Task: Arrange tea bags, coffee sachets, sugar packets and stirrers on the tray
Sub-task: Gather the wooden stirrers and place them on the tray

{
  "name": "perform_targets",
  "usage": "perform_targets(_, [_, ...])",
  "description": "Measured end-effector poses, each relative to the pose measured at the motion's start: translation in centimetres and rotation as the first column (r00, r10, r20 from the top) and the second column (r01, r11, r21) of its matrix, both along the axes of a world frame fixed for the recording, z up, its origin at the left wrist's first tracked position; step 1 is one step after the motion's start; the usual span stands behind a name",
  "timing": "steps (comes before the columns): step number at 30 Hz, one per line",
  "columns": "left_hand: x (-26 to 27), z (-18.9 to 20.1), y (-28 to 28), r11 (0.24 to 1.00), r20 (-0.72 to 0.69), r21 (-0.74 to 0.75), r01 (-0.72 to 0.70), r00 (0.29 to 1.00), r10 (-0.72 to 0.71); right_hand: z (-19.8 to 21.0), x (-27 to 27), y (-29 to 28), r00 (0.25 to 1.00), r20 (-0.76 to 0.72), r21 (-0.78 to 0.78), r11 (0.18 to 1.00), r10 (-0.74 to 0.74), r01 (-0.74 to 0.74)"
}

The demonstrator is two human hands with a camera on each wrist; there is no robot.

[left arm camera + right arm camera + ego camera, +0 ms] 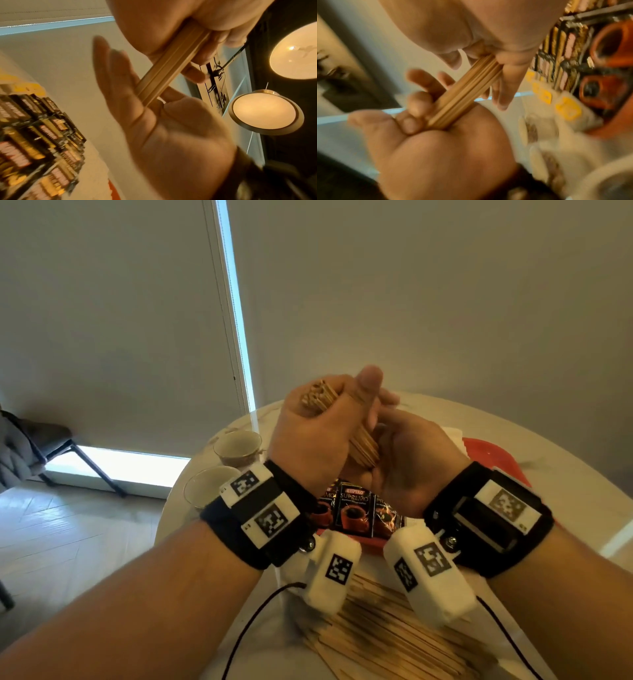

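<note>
Holding a bundle of stirrers between 2 hands, lifted clear of the table and slanted, with the upper end away to the left and the lower end nearer to the right. Clamping it in the left hand, thumb raised over the near side, fingers laid almost straight along the sticks in the left wrist view. Cupping the lower end in the right hand, stick ends butted into the palm, fingers curled in beside and round them as seen from the right wrist. Pressed close together around the wood, wrists side by side.

Directly below the hands, on the near part of a red tray: black coffee sachets, 3 side by side in the head view, further rows blurred in the wrist views. Beside those in the right wrist view: white packets with yellow labels, too blurred to name.

Nearer than the tray, under the wrists: loose stirrers spread flat on the table, well apart from the held bundle.

Left of the hands, near the table's edge: 1 cup and 1 glass, both upright.
</note>
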State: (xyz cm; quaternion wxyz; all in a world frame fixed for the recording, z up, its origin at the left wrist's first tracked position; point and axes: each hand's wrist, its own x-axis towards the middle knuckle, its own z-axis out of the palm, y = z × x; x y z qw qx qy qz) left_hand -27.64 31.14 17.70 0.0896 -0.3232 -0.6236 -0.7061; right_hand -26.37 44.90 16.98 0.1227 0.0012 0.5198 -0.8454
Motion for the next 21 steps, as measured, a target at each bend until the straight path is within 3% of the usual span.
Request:
perform_targets(2, [-0.8, 0.9, 0.6, 0.998, 0.094, 0.027, 0.054, 0.994, -0.056, 0.2, 0.2, 1.1, 0.992, -0.095, 0.193, 0.976, -0.081, 0.099])
perform_targets(4, [-1.4, 2.0, 1.4, 0.98, 0.238, 0.125, 0.156, 0.954, -0.183, 1.2, 0.5, 2.8, 0.945, -0.298, 0.341, 0.909, -0.136, 0.239])
perform_targets(7, [-2.7, 3.1, 4.2, 0.974, 0.44, 0.159, 0.162, 0.872, -0.217, 3.0, 1.1, 5.3, 0.879, -0.477, 0.49, 0.825, -0.017, 0.282])
perform_targets(9, [-4.0, 3.3, 6.8, 0.973, 0.563, 0.163, 0.164, 0.794, -0.228, 3.5, 1.3, 6.5, 0.876, -0.481, 0.629, 0.712, 0.043, 0.311])
perform_targets(11, [-5.0, 3.2, 9.2, 0.961, 0.681, 0.202, 0.19, 0.678, -0.277, 3.6, 1.2, 7.7, 0.879, -0.473, 0.751, 0.551, 0.064, 0.364])
perform_targets(13, [-6.1, 2.6, 11.4, 0.966, 0.751, 0.193, 0.171, 0.608, -0.257, 3.4, 1.0, 8.7, 0.873, -0.486, 0.808, 0.406, 0.05, 0.427])
perform_targets(18, [-7.8, 0.5, 16.1, 0.981, 0.795, -0.013, 0.195, 0.597, -0.108, 2.4, -0.1, 11.6, 0.911, -0.4, 0.84, 0.36, -0.097, 0.407])
perform_targets(21, [-8.2, -0.5, 17.9, 0.972, 0.792, -0.144, 0.184, 0.61, 0.002, 1.4, -1.5, 14.1, 0.917, -0.356, 0.893, 0.221, -0.182, 0.391])
